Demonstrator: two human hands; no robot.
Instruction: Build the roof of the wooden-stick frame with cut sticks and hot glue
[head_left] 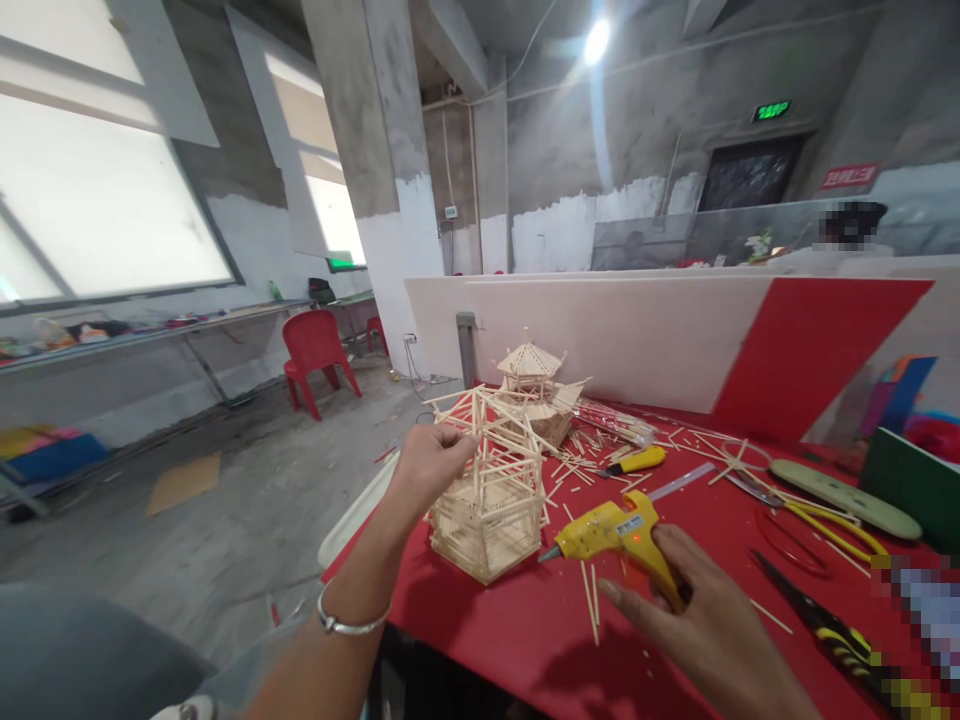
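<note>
My left hand (427, 462) is closed in a pinch on the upper frame of a hexagonal stick-built model tower (491, 500) that stands on the red table (525, 630). A silver bangle sits on that wrist. My right hand (694, 610) is wrapped round the handle of a yellow glue gun (611, 530), whose nozzle points left toward the tower's base. A second stick pavilion with a roof (534, 385) stands just behind the tower.
Loose sticks (592, 595) lie scattered over the table. Right of the glue gun lie a yellow utility knife (637, 460), yellow-handled pliers (817, 515), black cutters (832, 625) and a green oval board (844, 497). A white and red partition (675, 340) backs the table. A red chair (316, 355) stands on the floor to the left.
</note>
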